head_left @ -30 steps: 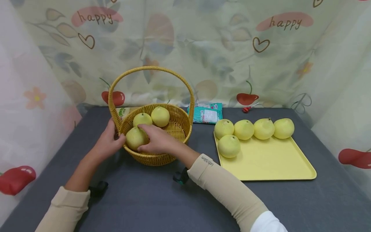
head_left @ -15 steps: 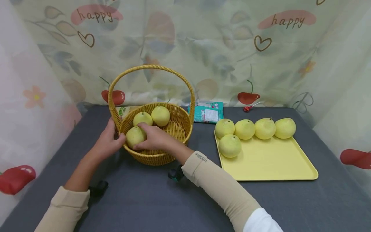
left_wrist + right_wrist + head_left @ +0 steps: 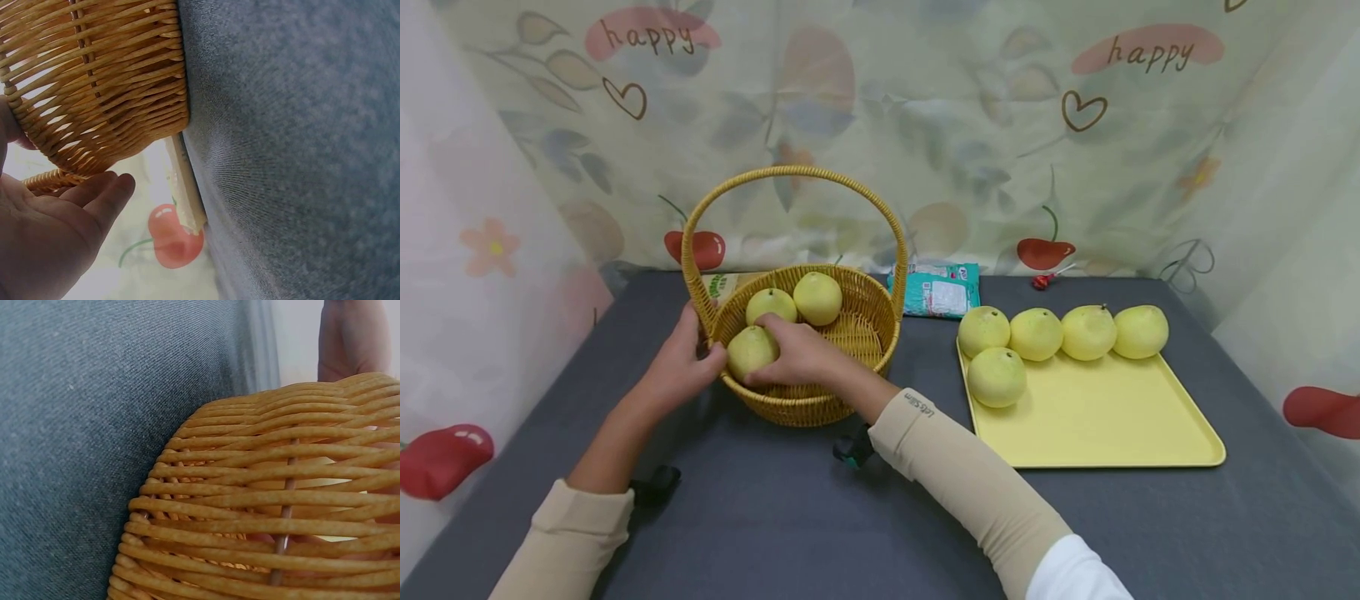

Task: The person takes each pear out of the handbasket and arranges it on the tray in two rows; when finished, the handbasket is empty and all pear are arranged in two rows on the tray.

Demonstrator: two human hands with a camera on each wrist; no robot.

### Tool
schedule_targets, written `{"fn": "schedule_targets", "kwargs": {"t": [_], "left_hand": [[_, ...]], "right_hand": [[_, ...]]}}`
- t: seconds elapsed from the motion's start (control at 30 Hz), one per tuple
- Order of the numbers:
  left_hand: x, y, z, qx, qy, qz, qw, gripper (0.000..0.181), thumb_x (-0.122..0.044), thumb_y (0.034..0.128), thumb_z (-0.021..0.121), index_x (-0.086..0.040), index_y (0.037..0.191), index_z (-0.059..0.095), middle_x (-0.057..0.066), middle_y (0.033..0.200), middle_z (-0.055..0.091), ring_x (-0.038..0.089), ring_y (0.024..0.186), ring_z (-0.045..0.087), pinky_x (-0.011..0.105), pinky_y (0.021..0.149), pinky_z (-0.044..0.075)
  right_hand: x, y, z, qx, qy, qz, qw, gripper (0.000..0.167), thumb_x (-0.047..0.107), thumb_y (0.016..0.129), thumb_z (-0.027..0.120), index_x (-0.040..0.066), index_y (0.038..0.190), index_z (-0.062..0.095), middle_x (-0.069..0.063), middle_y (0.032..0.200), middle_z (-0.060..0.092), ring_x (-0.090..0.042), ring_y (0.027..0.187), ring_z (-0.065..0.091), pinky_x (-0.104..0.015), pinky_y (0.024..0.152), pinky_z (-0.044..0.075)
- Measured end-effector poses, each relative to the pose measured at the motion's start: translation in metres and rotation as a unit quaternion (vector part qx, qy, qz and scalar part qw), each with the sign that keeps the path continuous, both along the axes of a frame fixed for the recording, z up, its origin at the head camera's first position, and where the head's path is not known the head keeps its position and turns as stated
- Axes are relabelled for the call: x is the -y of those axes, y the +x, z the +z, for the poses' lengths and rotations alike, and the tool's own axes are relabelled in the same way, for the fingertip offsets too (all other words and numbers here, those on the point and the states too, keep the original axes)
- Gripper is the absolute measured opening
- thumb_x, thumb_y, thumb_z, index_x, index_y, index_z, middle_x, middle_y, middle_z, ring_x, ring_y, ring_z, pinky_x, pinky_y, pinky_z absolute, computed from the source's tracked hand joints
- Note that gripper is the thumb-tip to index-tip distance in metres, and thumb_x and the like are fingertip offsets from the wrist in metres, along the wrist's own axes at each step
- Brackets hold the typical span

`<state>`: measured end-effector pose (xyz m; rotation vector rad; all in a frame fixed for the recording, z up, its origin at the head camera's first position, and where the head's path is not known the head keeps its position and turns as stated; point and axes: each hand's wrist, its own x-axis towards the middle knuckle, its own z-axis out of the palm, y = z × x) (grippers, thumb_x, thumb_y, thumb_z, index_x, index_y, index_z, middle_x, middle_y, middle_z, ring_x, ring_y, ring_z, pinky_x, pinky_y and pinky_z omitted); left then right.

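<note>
Woven basket (image 3: pixel 106 81), golden brown, left hand (image 3: pixel 50 231) gripping its rim beside the wrapped handle (image 3: pixel 55 180), grey cloth-covered tabletop (image 3: pixel 300 150), pale flat packet (image 3: pixel 184 194), red cherry print (image 3: pixel 175 240) on pale curtain (image 3: pixel 140 275).

the basket (image 3: pixel 805 411) is golden tan, its strands woven over and under in rows, with a spiral-wrapped handle (image 3: pixel 793 171) in the same gold. the tray (image 3: pixel 1097 425) is plain butter yellow; the tray fruits (image 3: pixel 997 379) and the basket fruits (image 3: pixel 817 298) are pale yellow-green. the tablecloth (image 3: pixel 760 517) is dark blue-grey, finely woven. the backdrop (image 3: pixel 917 58) is cream, printed with muted grey-blue leaves (image 3: pixel 563 150), orange flowers (image 3: pixel 492 247), brown heart outlines (image 3: pixel 1084 130), green-stemmed red cherries (image 3: pixel 696 250), and brown "happy" lettering (image 3: pixel 1150 54) over pink patches (image 3: pixel 1088 63). the flat packet (image 3: pixel 934 290) is turquoise with a white panel (image 3: pixel 950 297). the left sleeve (image 3: pixel 568 542) is beige; the right sleeve (image 3: pixel 973 479), beige too, bears small dark lettering (image 3: pixel 919 404) and gives way to white.
</note>
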<state>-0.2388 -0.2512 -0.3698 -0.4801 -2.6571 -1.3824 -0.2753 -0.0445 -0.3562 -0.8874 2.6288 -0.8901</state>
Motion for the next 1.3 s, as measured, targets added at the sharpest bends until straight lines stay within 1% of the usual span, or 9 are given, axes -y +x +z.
{"fn": "schedule_targets", "kwargs": {"t": [0.13, 0.33, 0.37, 0.43, 0.57, 0.67, 0.87, 1.1, 1.3], "left_hand": [[0.000, -0.001, 0.000, 0.004, 0.000, -0.001, 1.0000, 0.075, 0.001, 0.0927, 0.048, 0.002, 0.155, 0.007, 0.028, 0.156, 0.022, 0.042, 0.131, 0.040, 0.057, 0.096, 0.038], [0.001, 0.000, 0.001, -0.009, -0.004, 0.003, 1.0000, 0.073, 0.001, 0.0923, 0.049, 0.002, 0.154, 0.010, 0.027, 0.154, 0.027, 0.040, 0.128, 0.043, 0.053, 0.094, 0.040], [0.001, 0.000, 0.000, -0.010, -0.003, 0.002, 0.9999, 0.073, 0.002, 0.0922, 0.050, 0.002, 0.154, 0.010, 0.026, 0.153, 0.027, 0.039, 0.127, 0.044, 0.048, 0.094, 0.041], [0.002, -0.001, -0.001, -0.011, -0.001, 0.000, 0.9999, 0.073, 0.002, 0.0921, 0.050, 0.002, 0.154, 0.010, 0.027, 0.153, 0.028, 0.040, 0.127, 0.044, 0.045, 0.094, 0.042], [0.003, -0.001, -0.002, -0.012, 0.000, -0.002, 0.9999, 0.072, 0.001, 0.0919, 0.050, 0.002, 0.153, 0.012, 0.027, 0.150, 0.030, 0.038, 0.125, 0.045, 0.027, 0.090, 0.042], [0.001, 0.000, -0.001, -0.011, -0.001, -0.003, 0.9999, 0.072, 0.001, 0.0922, 0.051, 0.002, 0.153, 0.012, 0.026, 0.150, 0.030, 0.037, 0.125, 0.046, 0.029, 0.090, 0.042], [-0.001, -0.002, -0.002, -0.011, -0.001, -0.006, 0.9999, 0.073, 0.001, 0.0920, 0.050, 0.003, 0.153, 0.010, 0.026, 0.153, 0.028, 0.039, 0.126, 0.045, 0.054, 0.094, 0.041], [-0.001, -0.002, -0.001, -0.008, -0.001, 0.000, 1.0000, 0.073, 0.001, 0.0917, 0.049, 0.002, 0.154, 0.010, 0.027, 0.152, 0.029, 0.040, 0.125, 0.045, 0.056, 0.094, 0.040], [-0.001, -0.001, -0.001, -0.008, 0.000, -0.001, 1.0000, 0.074, 0.003, 0.0914, 0.048, 0.003, 0.154, 0.008, 0.028, 0.153, 0.027, 0.041, 0.128, 0.043, 0.057, 0.096, 0.039]], "right_hand": [[-0.001, 0.001, 0.002, 0.002, -0.005, 0.003, 1.0000, 0.076, 0.038, 0.085, 0.080, 0.015, 0.148, 0.044, -0.006, 0.129, 0.060, -0.018, 0.108, 0.058, -0.031, 0.085, 0.046], [-0.004, 0.000, 0.004, -0.001, -0.003, 0.009, 1.0000, 0.076, 0.037, 0.083, 0.081, 0.015, 0.146, 0.046, -0.006, 0.128, 0.060, -0.017, 0.107, 0.058, -0.030, 0.085, 0.046], [-0.004, 0.000, 0.004, -0.001, -0.001, 0.009, 1.0000, 0.076, 0.037, 0.083, 0.082, 0.014, 0.146, 0.045, -0.006, 0.129, 0.060, -0.017, 0.107, 0.058, -0.030, 0.085, 0.046], [-0.004, -0.001, 0.003, -0.001, 0.002, 0.009, 1.0000, 0.077, 0.036, 0.082, 0.082, 0.014, 0.146, 0.046, -0.006, 0.129, 0.060, -0.017, 0.108, 0.058, -0.030, 0.085, 0.046], [-0.006, -0.001, 0.003, 0.004, -0.003, 0.011, 0.9999, 0.077, 0.036, 0.081, 0.083, 0.014, 0.146, 0.047, -0.006, 0.129, 0.059, -0.017, 0.109, 0.057, -0.030, 0.086, 0.046], [-0.011, -0.001, 0.005, 0.017, -0.016, 0.009, 0.9997, 0.078, 0.036, 0.081, 0.083, 0.015, 0.147, 0.047, -0.005, 0.130, 0.058, -0.017, 0.108, 0.057, -0.032, 0.085, 0.046], [-0.025, -0.003, 0.008, 0.029, -0.034, -0.001, 0.9990, 0.079, 0.036, 0.080, 0.083, 0.017, 0.148, 0.047, -0.005, 0.132, 0.057, -0.017, 0.109, 0.056, -0.034, 0.085, 0.047], [-0.040, -0.002, 0.013, 0.045, -0.067, -0.001, 0.9967, 0.083, 0.036, 0.079, 0.083, 0.018, 0.150, 0.044, -0.005, 0.134, 0.054, -0.020, 0.118, 0.053, -0.036, 0.086, 0.048], [-0.052, 0.001, 0.013, 0.050, -0.088, 0.000, 0.9948, 0.082, 0.037, 0.078, 0.084, 0.021, 0.149, 0.046, -0.002, 0.132, 0.055, -0.019, 0.117, 0.053, -0.036, 0.083, 0.050]]}}
